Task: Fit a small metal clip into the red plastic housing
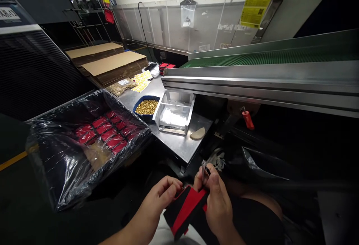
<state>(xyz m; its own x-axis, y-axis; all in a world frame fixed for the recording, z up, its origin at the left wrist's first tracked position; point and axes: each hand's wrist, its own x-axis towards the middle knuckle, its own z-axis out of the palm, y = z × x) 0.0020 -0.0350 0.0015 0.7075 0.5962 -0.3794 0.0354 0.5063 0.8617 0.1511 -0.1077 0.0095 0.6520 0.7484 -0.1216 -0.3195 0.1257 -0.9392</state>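
Low in the head view, a small red and black piece [188,207], apparently fabric, is held up between my two hands above my lap. My left hand [160,197] is closed, with thumb and forefinger pinching its upper left edge. My right hand [217,198] is closed around a small shiny metal tool [204,168] that looks like nail clippers, its end sticking up past the fingertips. The lower part of that hand also touches the right side of the red and black piece. Fingers hide how the tool meets the piece.
At left stands a plastic-lined bin [53,185] with several red and black pieces [105,129]. The metal table [179,149] bears a blue tray of gold-coloured bits [147,107], a clear bin [174,116] and a beige half-round piece [198,133]. A green conveyor [252,58] runs right.
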